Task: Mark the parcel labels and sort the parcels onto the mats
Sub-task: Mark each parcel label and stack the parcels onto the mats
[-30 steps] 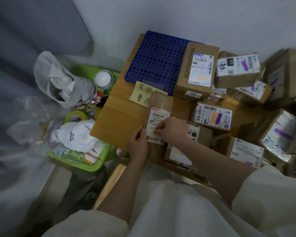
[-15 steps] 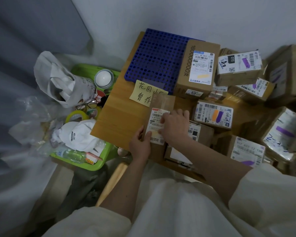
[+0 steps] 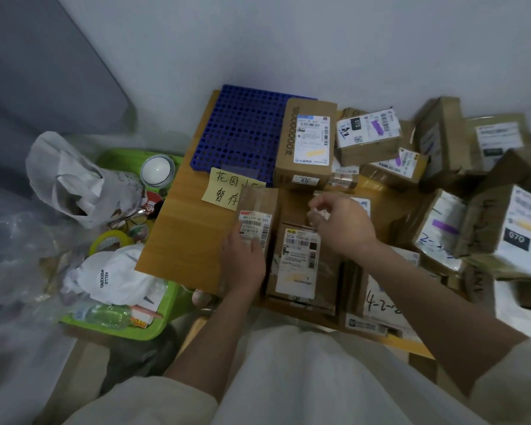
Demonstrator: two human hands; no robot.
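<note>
The left hand (image 3: 242,265) rests on the near end of a narrow brown cardboard parcel (image 3: 258,207) with a white barcode label (image 3: 254,227); its fingers lie over the label's lower part, pressing rather than closing round the box. The right hand (image 3: 342,223) is raised over the neighbouring parcels, its fingertips curled together on something small and pale; what it is cannot be told.

Hazards, as judgements:
- The narrow parcel lies beside a second brown labelled carton (image 3: 301,265). With only light pressure on it, it may slide or twist when marked, and the stroke may smear.
- The left fingers cover part of the label, so a mark may land on the barcode or the skin.
- The cartons stacked at the right (image 3: 500,228) lean on each other. A sweep of the right forearm could topple them and mix marked parcels with unmarked ones.
- The parcel overlaps the yellow handwritten sticky note (image 3: 224,188); moving it may drag the note away.

The surface is a light wooden board (image 3: 178,240) set against a pale wall. A blue perforated plastic mat (image 3: 242,133) lies at its far end and carries a tall brown carton (image 3: 307,139). To the left stands a green plastic tray (image 3: 154,329) holding a white plastic bag (image 3: 74,179), a roll of tape (image 3: 111,240) and a small bottle (image 3: 108,315). The lighting is dim.
</note>
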